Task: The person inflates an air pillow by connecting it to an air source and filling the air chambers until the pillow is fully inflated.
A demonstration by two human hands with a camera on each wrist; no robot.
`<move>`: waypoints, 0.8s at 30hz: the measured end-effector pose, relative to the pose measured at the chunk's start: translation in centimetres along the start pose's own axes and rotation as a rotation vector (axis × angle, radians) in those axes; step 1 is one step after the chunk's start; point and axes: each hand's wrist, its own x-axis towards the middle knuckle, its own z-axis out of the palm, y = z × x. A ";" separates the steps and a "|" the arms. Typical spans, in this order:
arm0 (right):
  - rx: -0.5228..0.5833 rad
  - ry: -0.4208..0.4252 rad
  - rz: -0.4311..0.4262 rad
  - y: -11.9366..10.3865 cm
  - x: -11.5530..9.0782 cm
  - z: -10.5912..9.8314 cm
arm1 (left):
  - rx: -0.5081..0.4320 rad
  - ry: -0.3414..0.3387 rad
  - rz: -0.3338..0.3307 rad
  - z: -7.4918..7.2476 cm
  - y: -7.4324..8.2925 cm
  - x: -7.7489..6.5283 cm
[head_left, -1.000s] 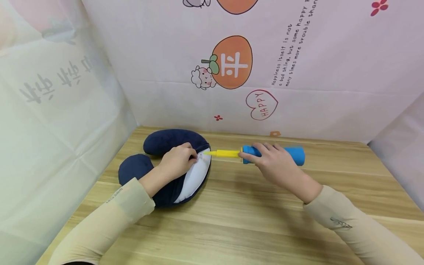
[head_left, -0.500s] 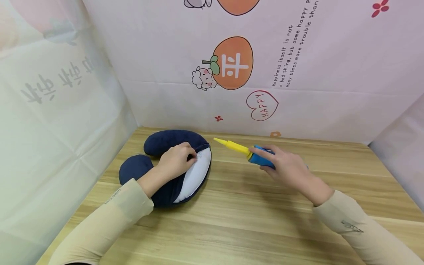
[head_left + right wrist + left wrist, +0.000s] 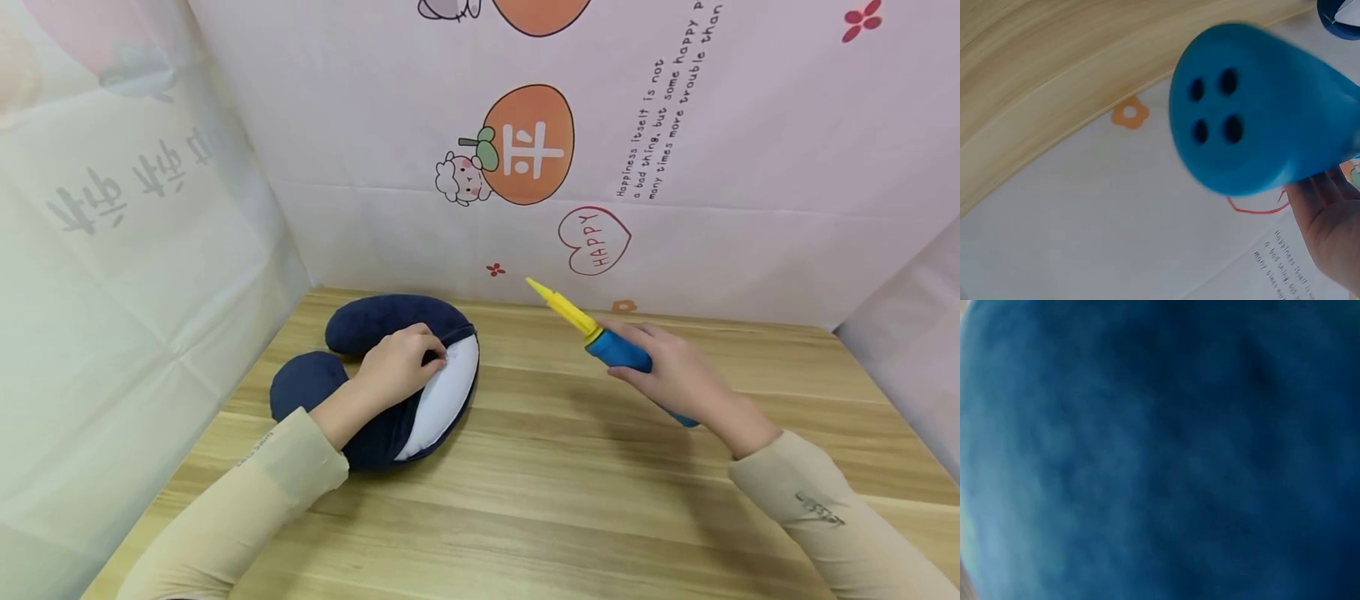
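Note:
A navy U-shaped neck pillow (image 3: 397,318) lies at the left of the table, its cover parted over a white inner bladder (image 3: 444,412). My left hand (image 3: 400,364) rests on the pillow, thumb and fingertips pinching it at the upper part of the bladder; what they pinch is mostly hidden. Blurred blue fabric (image 3: 1160,450) fills the left wrist view. My right hand (image 3: 678,375) grips a blue hand pump (image 3: 626,352) above the table, its yellow nozzle (image 3: 566,310) tilted up and left, apart from the pillow. The right wrist view shows the pump's holed end (image 3: 1216,112).
The wood-grain table (image 3: 525,517) extends to a printed white cloth (image 3: 360,233) hung along its back edge. More cloth (image 3: 112,317) closes off the left side, and another panel (image 3: 915,333) stands at the right.
The right hand has drawn the pump rightward off the white bladder and tipped its nozzle from level to pointing up and away. The left hand has stayed in place on the pillow.

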 end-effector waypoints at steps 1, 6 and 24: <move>0.007 -0.003 0.012 0.2 0.0 -0.1 | 0.001 0.004 -0.002 0.0 0.0 0.0; 0.023 -0.001 0.047 1.4 -0.2 -0.8 | -0.003 0.009 -0.001 0.1 -0.2 -0.1; -0.011 -0.032 0.251 7.5 -3.0 -2.8 | -0.029 0.029 0.000 0.5 -0.1 -0.3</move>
